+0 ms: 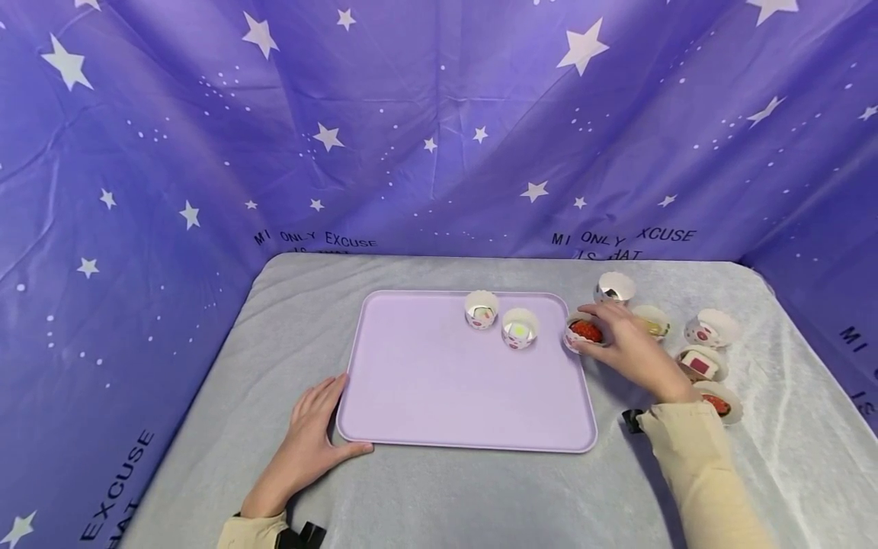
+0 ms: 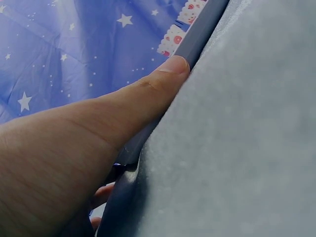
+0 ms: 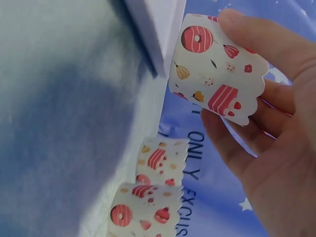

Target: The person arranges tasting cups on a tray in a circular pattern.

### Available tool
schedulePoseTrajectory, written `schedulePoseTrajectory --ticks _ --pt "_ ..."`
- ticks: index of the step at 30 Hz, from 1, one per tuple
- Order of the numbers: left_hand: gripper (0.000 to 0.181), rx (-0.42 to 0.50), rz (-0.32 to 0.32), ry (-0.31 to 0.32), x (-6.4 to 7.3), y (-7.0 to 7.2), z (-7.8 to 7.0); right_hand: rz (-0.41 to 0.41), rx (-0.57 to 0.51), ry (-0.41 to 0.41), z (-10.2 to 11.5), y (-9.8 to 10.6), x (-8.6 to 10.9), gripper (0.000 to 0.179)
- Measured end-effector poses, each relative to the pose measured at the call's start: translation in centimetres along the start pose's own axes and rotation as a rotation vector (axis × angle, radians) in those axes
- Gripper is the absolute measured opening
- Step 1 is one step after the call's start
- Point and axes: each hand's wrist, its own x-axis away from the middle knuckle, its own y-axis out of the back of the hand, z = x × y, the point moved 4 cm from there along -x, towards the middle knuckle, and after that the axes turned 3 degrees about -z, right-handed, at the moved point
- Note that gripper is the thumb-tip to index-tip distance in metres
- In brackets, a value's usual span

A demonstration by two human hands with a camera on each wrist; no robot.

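Observation:
My right hand (image 1: 627,347) grips a scalloped white paper baking cup (image 3: 217,69), thumb on one side and fingers on the other. Inside this cup is a red, grainy filling (image 1: 586,330), and the cup overlaps the right edge of the lilac tray (image 1: 453,389) in the head view. At the tray's front left corner rests my left hand (image 1: 305,435). Its fingers lie along the left side and its thumb (image 2: 163,79) along the front rim. Two paper cups stand on the tray's back right part, one (image 1: 482,311) just left of the other (image 1: 519,329).
Right of the tray several more cups sit on the grey cloth (image 1: 789,457): one at the back (image 1: 615,287), one with yellow contents (image 1: 652,322), a tilted one (image 1: 711,329), one holding a white piece with a dark red square (image 1: 700,364), one with red filling (image 1: 720,404). A purple star-patterned curtain (image 1: 439,114) hangs behind.

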Motion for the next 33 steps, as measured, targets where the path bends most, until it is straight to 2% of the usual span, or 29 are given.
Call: schedulePoseTrajectory --ticks 10,17,25,33 --pt "0.114 0.002 -0.007 -0.001 0.1 0.2 0.0 0.022 -0.029 0.062 2.8 -1.1 0.2 0.057" --pt "0.113 0.002 -0.016 -0.015 0.0 0.1 -0.1 0.046 -0.052 0.072 3.9 -2.4 0.6 0.059" --pt "0.113 0.002 -0.017 -0.012 0.1 0.0 0.0 0.066 -0.029 0.143 5.2 -3.6 0.7 0.058" --pt "0.113 0.000 -0.012 0.000 0.0 0.0 0.0 0.107 -0.037 0.099 5.4 -4.5 0.6 0.061"
